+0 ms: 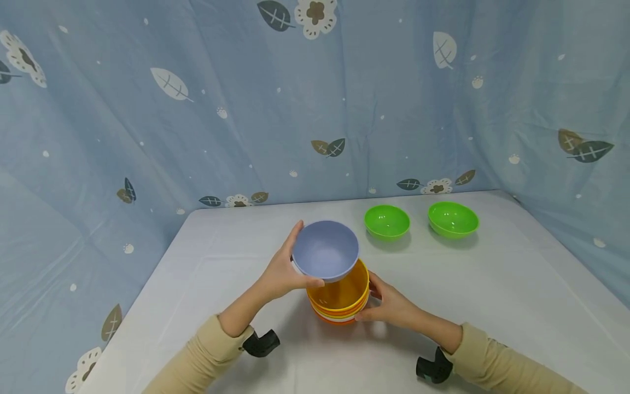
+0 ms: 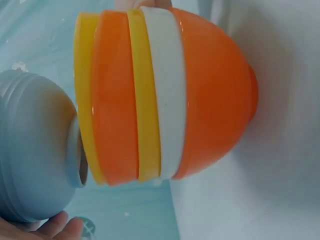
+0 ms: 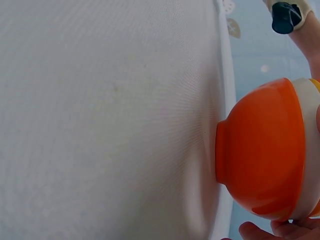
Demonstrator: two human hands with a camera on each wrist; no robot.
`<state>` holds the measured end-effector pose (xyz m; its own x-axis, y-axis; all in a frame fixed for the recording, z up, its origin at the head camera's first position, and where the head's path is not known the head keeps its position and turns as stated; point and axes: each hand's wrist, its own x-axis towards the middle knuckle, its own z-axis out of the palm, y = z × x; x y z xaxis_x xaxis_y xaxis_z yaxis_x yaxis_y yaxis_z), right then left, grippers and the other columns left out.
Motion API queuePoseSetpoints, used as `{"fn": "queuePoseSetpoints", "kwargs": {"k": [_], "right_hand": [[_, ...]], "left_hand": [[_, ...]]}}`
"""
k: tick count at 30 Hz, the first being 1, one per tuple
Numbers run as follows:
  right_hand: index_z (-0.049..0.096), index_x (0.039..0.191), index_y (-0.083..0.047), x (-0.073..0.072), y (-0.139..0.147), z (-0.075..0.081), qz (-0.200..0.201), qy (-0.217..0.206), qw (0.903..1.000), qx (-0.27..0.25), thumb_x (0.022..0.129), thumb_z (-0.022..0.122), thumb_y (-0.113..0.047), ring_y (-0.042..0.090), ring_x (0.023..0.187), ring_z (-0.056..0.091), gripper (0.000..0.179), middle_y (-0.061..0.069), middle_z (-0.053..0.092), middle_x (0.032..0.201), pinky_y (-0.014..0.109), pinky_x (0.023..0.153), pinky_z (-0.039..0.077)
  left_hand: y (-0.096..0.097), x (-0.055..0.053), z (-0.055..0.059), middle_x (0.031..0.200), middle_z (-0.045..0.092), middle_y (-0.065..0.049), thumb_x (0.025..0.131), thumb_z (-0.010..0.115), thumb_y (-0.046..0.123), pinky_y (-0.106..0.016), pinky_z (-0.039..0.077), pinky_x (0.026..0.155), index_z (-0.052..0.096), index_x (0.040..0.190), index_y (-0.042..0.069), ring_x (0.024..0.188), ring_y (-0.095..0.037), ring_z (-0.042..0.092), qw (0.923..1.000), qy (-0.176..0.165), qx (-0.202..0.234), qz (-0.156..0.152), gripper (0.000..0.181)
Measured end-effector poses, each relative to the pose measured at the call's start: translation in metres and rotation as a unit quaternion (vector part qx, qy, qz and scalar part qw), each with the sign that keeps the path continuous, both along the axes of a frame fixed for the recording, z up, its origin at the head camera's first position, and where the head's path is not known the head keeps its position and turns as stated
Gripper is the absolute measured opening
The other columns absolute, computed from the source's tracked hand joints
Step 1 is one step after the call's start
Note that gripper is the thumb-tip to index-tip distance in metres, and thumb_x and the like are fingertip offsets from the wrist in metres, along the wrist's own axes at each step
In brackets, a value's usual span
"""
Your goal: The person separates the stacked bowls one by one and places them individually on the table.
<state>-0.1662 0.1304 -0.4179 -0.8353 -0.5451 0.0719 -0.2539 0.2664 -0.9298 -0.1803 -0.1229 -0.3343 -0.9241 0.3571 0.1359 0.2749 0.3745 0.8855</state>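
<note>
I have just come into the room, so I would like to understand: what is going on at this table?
A person's left hand holds a blue bowl above a stack of bowls, while the right hand grips the stack's side. The stack shows orange at the bottom, then white, yellow, orange and yellow. I cannot tell whether the blue bowl touches it. Farther back, on the right, green bowls stand at two spots on the white table.
</note>
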Motion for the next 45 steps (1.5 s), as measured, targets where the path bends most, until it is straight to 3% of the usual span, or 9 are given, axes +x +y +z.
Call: {"fn": "queuePoseSetpoints", "kwargs": {"k": [14,19,33,45], "right_hand": [[0.020,0.142,0.004,0.001,-0.001,-0.001,-0.002,0.005,0.9999,0.010,0.073,0.076,-0.023,0.042,0.128,0.032,0.093,0.023,0.033,0.142,0.057,0.101,0.030],[0.020,0.142,0.004,0.001,-0.001,0.000,-0.004,0.011,0.9998,0.018,0.072,0.077,-0.023,0.042,0.130,0.030,0.094,0.023,0.030,0.143,0.056,0.101,0.029],[0.019,0.142,0.005,0.003,-0.001,0.002,-0.005,-0.001,0.9999,0.016,0.073,0.077,-0.024,0.041,0.130,0.030,0.095,0.024,0.030,0.143,0.057,0.101,0.029],[0.018,0.143,0.005,0.001,-0.001,0.002,-0.007,0.000,0.9999,0.014,0.073,0.077,-0.023,0.041,0.130,0.030,0.095,0.023,0.031,0.143,0.057,0.101,0.028]], "left_hand": [[-0.013,-0.023,0.014,0.152,0.015,-0.009,0.061,0.085,0.025,-0.049,0.038,0.098,0.007,0.148,0.015,0.131,-0.032,0.029,0.9961,0.041,-0.038,0.068,0.118],[-0.019,-0.030,0.016,0.152,0.013,-0.008,0.061,0.086,0.026,-0.050,0.037,0.099,0.005,0.148,0.016,0.132,-0.032,0.027,0.9956,0.037,-0.038,0.077,0.119],[-0.026,-0.058,-0.004,0.151,0.016,-0.010,0.061,0.085,0.029,-0.050,0.039,0.097,0.004,0.149,0.019,0.129,-0.034,0.031,0.9974,0.006,-0.027,0.067,0.120],[-0.021,-0.082,-0.027,0.152,0.011,-0.011,0.064,0.083,0.032,-0.049,0.036,0.100,0.003,0.149,0.017,0.133,-0.033,0.026,0.9970,-0.014,-0.032,0.069,0.117]]}}
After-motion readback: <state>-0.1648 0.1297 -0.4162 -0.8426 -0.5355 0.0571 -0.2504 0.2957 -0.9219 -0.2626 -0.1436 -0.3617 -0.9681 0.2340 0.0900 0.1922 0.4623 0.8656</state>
